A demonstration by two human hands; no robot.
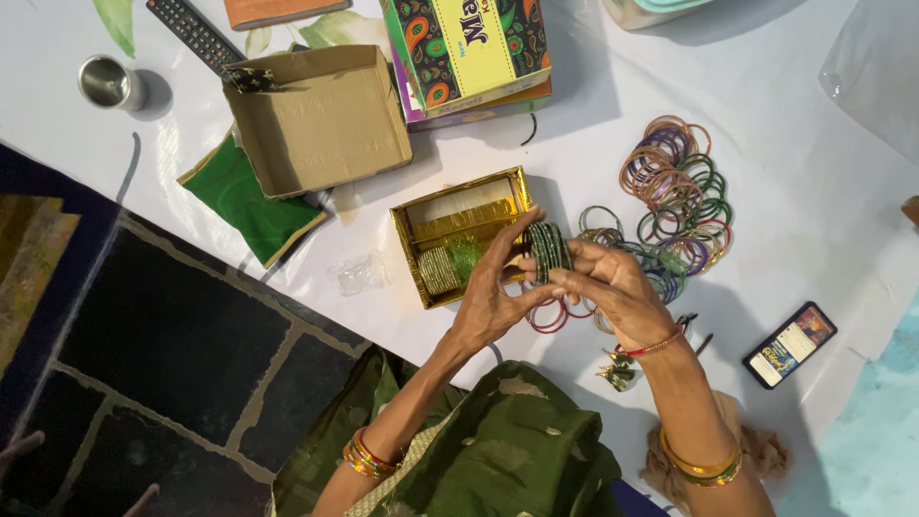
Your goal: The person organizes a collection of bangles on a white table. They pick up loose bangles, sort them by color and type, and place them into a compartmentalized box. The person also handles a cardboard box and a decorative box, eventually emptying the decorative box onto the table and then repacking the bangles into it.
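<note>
Fingers point(536, 260) (both hands) pinching green bangles point(548, 251)

Remote control point(194, 34) and patterned carton point(469, 48) cut by top edge; bangle stack point(548, 251) partly behind hands.

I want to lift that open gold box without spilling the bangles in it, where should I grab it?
Grip the gold box by its two long outer walls, coming from above. It lies flat and open-topped, bangles loose inside, so keep it level; the left hand covers its near corner.

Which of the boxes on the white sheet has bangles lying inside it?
The small gold box, just beside the left hand. The brown cardboard box is open but empty, and the patterned box is closed.
</note>
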